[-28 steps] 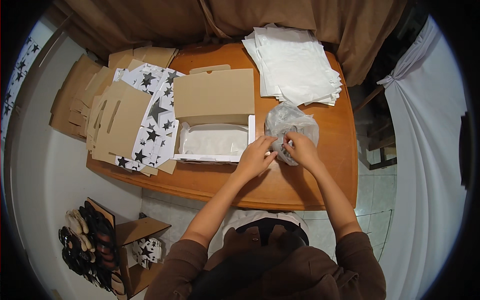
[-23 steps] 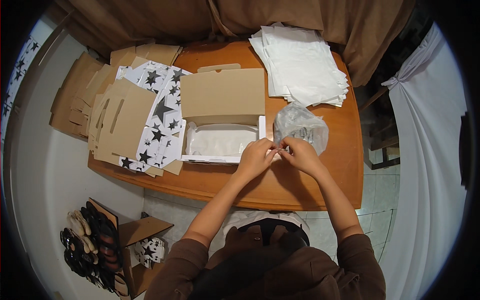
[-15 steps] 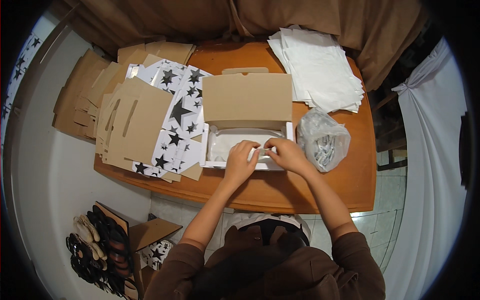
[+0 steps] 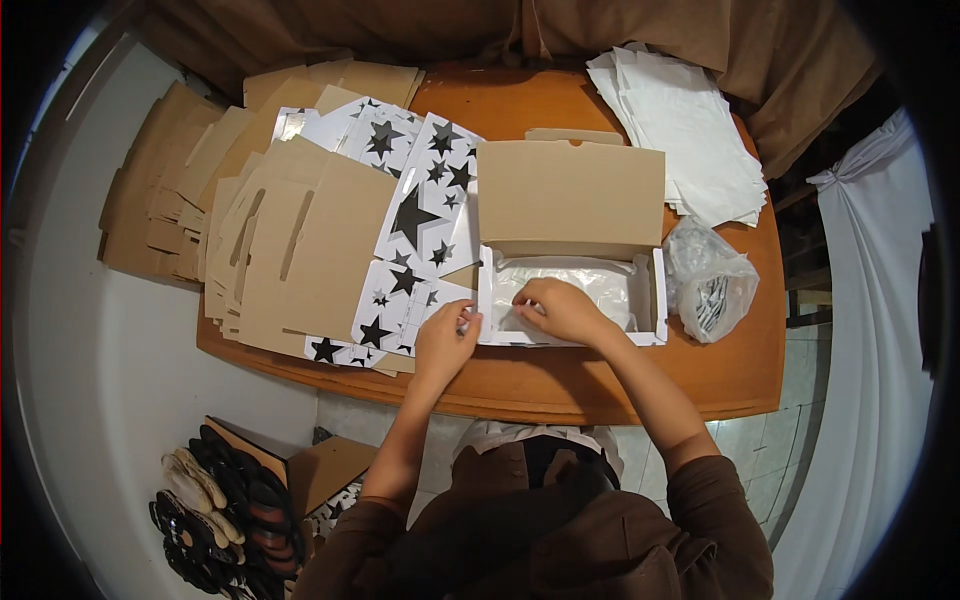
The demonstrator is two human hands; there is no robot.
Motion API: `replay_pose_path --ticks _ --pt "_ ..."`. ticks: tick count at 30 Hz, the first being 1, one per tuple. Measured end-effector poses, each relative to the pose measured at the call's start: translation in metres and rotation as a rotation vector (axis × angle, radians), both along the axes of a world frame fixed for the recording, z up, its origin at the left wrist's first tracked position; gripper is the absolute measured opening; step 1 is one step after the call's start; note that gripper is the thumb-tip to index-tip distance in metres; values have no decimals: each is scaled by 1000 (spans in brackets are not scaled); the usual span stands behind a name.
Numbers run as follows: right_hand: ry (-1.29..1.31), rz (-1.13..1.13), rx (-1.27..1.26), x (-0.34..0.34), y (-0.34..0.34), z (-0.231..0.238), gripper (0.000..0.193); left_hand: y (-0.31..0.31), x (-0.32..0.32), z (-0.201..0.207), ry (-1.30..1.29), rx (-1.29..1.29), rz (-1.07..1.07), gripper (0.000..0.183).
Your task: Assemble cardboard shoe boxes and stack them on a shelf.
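Note:
A shoebox-sized box [image 4: 655,285] stands on the table with its brown lid [image 4: 570,195] raised at the back. White, crinkled, partly shiny wrapping [image 4: 580,285] lines its inside. My right hand [image 4: 565,308] reaches over the box's front wall, its fingertips pinched together above the wrapping near the left end. What they hold, if anything, is too small to make out. My left hand [image 4: 445,342] is at the box's front left corner, outside it. Its fingers curl toward the thumb; whether something is between them cannot be seen.
Flat brown cardboard sheets [image 4: 340,235] and star-patterned white box blanks [image 4: 415,220] lie piled at left. White paper sheets [image 4: 690,130] are stacked at the back right. A clear plastic bag [image 4: 712,280] with small packets stands right of the box. Several shoes [image 4: 235,500] hang low at left.
My hands, together over the box's front edge before, have parted. The left has moved outside the box's left corner; the right is over its left end. The whole view has shifted somewhat.

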State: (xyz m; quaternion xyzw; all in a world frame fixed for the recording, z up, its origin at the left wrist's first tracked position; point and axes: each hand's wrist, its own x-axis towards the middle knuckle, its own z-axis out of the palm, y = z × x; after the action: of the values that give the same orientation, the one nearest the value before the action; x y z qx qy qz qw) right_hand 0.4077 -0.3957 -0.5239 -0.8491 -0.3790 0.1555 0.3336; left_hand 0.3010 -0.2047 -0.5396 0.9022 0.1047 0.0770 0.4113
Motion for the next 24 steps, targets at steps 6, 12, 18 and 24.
replay_pose_path --ticks 6,12,18,24 --pt "2 80 11 -24 17 -2 14 6 9 14 350 228 -242 38" --pt "-164 26 41 -21 25 -12 13 6 13 13 669 170 -321 56" --pt "-366 5 -94 -18 34 -19 19 -8 14 -2 410 551 -209 38" --pt "-953 158 -89 28 59 -9 16 -12 18 -2 429 584 -267 38"
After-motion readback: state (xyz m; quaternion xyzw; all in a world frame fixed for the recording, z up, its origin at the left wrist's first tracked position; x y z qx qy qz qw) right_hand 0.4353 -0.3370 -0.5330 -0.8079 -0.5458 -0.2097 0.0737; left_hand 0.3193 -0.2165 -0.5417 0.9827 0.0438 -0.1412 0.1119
